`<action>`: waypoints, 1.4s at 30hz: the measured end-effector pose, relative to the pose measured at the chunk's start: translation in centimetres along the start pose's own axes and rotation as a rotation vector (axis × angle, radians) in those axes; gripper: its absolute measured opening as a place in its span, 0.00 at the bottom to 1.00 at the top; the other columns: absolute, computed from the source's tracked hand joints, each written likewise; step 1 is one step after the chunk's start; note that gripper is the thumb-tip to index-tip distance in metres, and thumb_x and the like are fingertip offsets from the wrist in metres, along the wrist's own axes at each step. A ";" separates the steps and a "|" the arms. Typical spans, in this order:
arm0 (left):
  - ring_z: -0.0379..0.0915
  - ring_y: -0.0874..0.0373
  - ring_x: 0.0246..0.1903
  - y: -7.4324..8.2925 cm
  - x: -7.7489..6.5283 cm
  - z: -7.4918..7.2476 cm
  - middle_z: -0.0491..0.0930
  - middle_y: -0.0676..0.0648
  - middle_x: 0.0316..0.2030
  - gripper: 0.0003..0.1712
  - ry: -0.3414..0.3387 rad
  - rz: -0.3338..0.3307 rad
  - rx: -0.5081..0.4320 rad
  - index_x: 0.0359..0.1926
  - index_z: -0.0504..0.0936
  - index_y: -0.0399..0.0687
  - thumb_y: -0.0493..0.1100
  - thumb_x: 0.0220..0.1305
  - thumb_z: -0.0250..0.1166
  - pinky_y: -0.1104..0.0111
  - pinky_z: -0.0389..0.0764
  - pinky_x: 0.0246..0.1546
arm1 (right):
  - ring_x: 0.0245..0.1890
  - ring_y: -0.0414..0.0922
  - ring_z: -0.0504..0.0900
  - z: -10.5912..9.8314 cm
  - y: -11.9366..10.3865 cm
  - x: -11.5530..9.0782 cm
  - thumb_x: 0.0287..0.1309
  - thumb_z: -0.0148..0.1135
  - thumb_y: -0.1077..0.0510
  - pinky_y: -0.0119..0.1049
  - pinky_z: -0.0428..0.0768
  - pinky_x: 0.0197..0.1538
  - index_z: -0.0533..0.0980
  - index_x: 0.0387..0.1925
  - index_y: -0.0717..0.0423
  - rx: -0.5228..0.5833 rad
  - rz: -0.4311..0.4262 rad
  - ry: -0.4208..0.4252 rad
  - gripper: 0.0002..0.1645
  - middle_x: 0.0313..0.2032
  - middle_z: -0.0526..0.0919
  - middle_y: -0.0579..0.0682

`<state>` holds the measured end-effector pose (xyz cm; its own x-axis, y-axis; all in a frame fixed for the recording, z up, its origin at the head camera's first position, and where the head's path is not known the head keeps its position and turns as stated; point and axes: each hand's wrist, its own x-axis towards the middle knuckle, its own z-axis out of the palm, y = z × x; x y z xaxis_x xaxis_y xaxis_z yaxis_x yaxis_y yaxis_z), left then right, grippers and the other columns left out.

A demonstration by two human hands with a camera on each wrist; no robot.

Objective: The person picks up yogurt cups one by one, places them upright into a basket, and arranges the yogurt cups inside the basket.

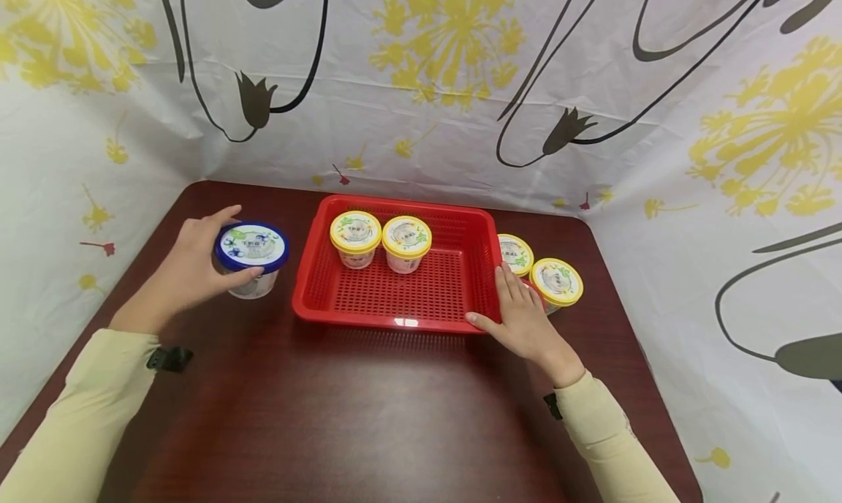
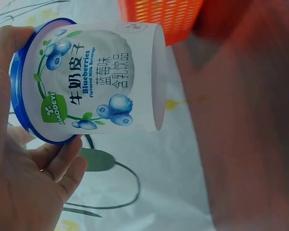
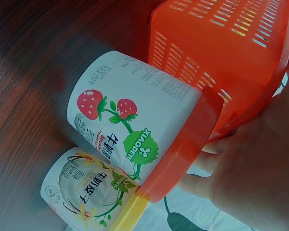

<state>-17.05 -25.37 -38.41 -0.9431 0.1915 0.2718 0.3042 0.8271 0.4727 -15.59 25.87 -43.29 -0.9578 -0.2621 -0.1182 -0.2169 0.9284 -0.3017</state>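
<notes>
My left hand (image 1: 191,258) holds a milk beverage cup with a blue lid (image 1: 252,247) by its lid, left of the basket. Blueberries are printed on the white side of this blueberry cup (image 2: 91,82) in the left wrist view. My right hand (image 1: 526,320) lies over the right front corner of a red plastic basket (image 1: 395,318), fingers extended and thumb spread over the rim. Under it, mostly hidden in the head view, stands a red-lidded strawberry cup (image 3: 135,110). The right fingers (image 3: 197,185) are right at its lid in the right wrist view.
Two yellow-lidded cups, one left (image 1: 356,232) and one right (image 1: 406,237), stand inside the basket. Right of it stand two more yellow-lidded cups, one behind (image 1: 515,253) and one nearer (image 1: 556,280). The dark table (image 1: 368,415) meets a patterned cloth (image 1: 421,137) at the back.
</notes>
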 end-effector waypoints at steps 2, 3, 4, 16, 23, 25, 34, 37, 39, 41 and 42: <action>0.60 0.38 0.55 0.5 0.3 -0.5 0.72 0.31 0.61 0.61 0.008 0.029 -0.002 0.75 0.56 0.45 0.49 0.43 0.80 0.44 0.71 0.48 | 0.79 0.60 0.43 0.0 0.0 0.0 0.58 0.50 0.22 0.68 0.50 0.75 0.36 0.78 0.58 0.000 0.001 -0.002 0.66 0.80 0.37 0.57; 0.60 0.39 0.54 0.7 0.5 -0.7 0.73 0.32 0.61 0.61 0.012 0.043 -0.002 0.74 0.57 0.45 0.49 0.42 0.80 0.46 0.71 0.47 | 0.79 0.60 0.43 0.0 0.0 0.0 0.58 0.50 0.22 0.68 0.50 0.75 0.36 0.78 0.58 -0.002 0.001 -0.003 0.66 0.80 0.37 0.57; 0.61 0.40 0.53 1.0 0.7 -1.0 0.74 0.32 0.60 0.60 0.016 0.056 -0.002 0.74 0.57 0.46 0.48 0.42 0.80 0.48 0.70 0.47 | 0.79 0.60 0.43 0.0 0.0 0.0 0.58 0.50 0.22 0.68 0.50 0.75 0.36 0.78 0.58 -0.003 0.001 -0.003 0.66 0.80 0.38 0.57; 0.63 0.41 0.54 3.1 2.1 -2.5 0.74 0.34 0.60 0.59 0.008 0.133 0.004 0.74 0.58 0.45 0.46 0.43 0.80 0.48 0.71 0.51 | 0.79 0.60 0.43 -0.1 -0.2 0.0 0.59 0.50 0.23 0.67 0.50 0.75 0.37 0.78 0.58 0.003 0.001 -0.007 0.65 0.80 0.38 0.57; 0.63 0.39 0.56 3.2 2.2 -2.8 0.73 0.33 0.61 0.59 -0.012 0.103 0.004 0.74 0.57 0.45 0.47 0.43 0.80 0.43 0.71 0.54 | 0.79 0.60 0.43 0.0 -0.1 0.0 0.59 0.49 0.22 0.67 0.50 0.75 0.37 0.78 0.58 -0.002 -0.002 -0.004 0.65 0.80 0.38 0.57; 0.63 0.39 0.56 3.1 2.2 -2.8 0.73 0.33 0.61 0.59 -0.013 0.099 0.004 0.74 0.57 0.45 0.47 0.43 0.80 0.43 0.71 0.54 | 0.79 0.60 0.43 -0.1 -0.2 0.0 0.59 0.49 0.22 0.67 0.50 0.75 0.37 0.78 0.58 -0.002 -0.001 -0.005 0.65 0.80 0.38 0.57; 0.63 0.39 0.55 3.1 2.4 -3.0 0.74 0.34 0.61 0.59 -0.005 0.112 0.014 0.74 0.58 0.45 0.48 0.43 0.80 0.44 0.72 0.52 | 0.79 0.61 0.43 -0.2 -0.3 0.0 0.59 0.50 0.22 0.67 0.50 0.75 0.37 0.78 0.58 -0.005 -0.001 -0.005 0.65 0.80 0.38 0.57; 0.64 0.39 0.55 3.2 2.5 -3.1 0.74 0.34 0.60 0.59 0.004 0.127 0.021 0.73 0.59 0.44 0.47 0.43 0.80 0.44 0.71 0.52 | 0.79 0.61 0.43 -0.2 -0.2 0.0 0.58 0.49 0.22 0.67 0.50 0.75 0.37 0.78 0.59 -0.011 0.001 -0.005 0.66 0.80 0.38 0.57; 0.64 0.40 0.54 3.3 2.6 -3.2 0.75 0.34 0.60 0.58 0.012 0.138 0.019 0.73 0.59 0.44 0.47 0.43 0.80 0.45 0.71 0.53 | 0.79 0.61 0.43 -0.2 -0.2 0.0 0.58 0.50 0.22 0.67 0.50 0.75 0.38 0.78 0.59 -0.013 0.002 -0.005 0.66 0.80 0.38 0.57; 0.65 0.39 0.54 3.4 2.8 -3.4 0.75 0.33 0.59 0.58 0.016 0.145 0.022 0.73 0.60 0.44 0.47 0.42 0.80 0.45 0.70 0.53 | 0.79 0.61 0.43 -0.2 -0.2 0.0 0.58 0.50 0.22 0.67 0.50 0.75 0.38 0.78 0.59 -0.011 0.002 -0.005 0.65 0.80 0.38 0.57; 0.65 0.39 0.54 3.5 2.8 -3.4 0.75 0.33 0.60 0.59 0.016 0.145 0.022 0.73 0.60 0.44 0.47 0.42 0.81 0.45 0.70 0.53 | 0.79 0.61 0.43 -0.2 -0.2 0.0 0.58 0.50 0.23 0.67 0.50 0.75 0.38 0.78 0.59 -0.010 0.001 -0.004 0.65 0.80 0.38 0.57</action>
<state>-18.20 -23.77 -33.12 -0.8873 0.3014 0.3490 0.4336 0.8029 0.4090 -15.56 25.74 -43.08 -0.9573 -0.2618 -0.1224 -0.2174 0.9315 -0.2917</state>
